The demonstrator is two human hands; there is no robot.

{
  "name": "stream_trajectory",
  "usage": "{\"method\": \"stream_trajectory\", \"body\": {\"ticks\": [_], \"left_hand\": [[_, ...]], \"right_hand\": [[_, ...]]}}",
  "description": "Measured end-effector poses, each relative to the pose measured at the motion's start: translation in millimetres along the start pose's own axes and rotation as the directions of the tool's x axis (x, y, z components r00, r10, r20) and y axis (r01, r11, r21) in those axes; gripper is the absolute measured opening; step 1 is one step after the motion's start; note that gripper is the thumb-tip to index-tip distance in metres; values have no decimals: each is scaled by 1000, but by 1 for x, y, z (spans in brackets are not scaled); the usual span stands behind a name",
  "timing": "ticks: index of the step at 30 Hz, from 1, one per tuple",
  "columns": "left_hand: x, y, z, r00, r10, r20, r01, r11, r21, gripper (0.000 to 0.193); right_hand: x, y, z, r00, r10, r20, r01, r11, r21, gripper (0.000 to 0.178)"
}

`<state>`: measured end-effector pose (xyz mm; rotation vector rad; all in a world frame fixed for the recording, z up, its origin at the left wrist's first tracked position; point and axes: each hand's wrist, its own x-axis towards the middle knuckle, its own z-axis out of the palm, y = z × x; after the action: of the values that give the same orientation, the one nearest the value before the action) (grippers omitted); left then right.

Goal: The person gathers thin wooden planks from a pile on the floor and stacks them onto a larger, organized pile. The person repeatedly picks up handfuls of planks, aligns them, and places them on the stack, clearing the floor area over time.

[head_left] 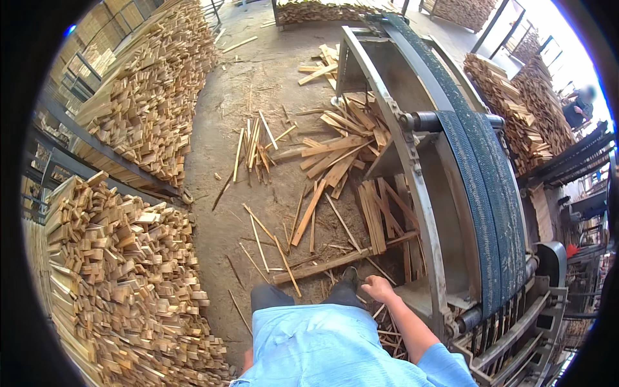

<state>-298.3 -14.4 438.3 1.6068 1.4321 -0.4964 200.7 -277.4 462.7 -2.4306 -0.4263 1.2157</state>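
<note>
My right hand (379, 288) hangs low in front of me, its fingers curled in with nothing seen in them. It is nearest to the steel frame of a belt conveyor (474, 193) and above loose wooden slats on the floor. Of my left hand (247, 358) only a sliver of skin shows beside my blue shirt; the fingers are hidden. Ahead of my feet lies a long wooden beam (322, 266). Beyond it a heap of loose boards (338, 155) spreads beside the conveyor, and a few short planks (373, 216) lean near its side.
Tall stacks of cut wood (129, 271) line my left, with another stack (151, 84) farther off behind a metal rail (103, 148). Thin sticks (255, 145) litter the dusty floor. Right of the conveyor are more wood stacks (516, 109) and another person (579, 106).
</note>
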Motion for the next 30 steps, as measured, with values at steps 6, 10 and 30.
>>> {"method": "stream_trajectory", "body": {"ticks": [6,10,30], "left_hand": [[4,34,1,995,-66,76,69,997,-30,43],[64,78,-29,992,-30,122,35,999,-42,45],[366,461,-327,978,194,75,-183,974,-130,46]], "right_hand": [[53,2,-29,983,184,8,-183,969,164,48],[57,-19,-47,974,224,-15,-213,944,251,44],[146,-263,5,914,403,-55,-328,811,484,42]]}}
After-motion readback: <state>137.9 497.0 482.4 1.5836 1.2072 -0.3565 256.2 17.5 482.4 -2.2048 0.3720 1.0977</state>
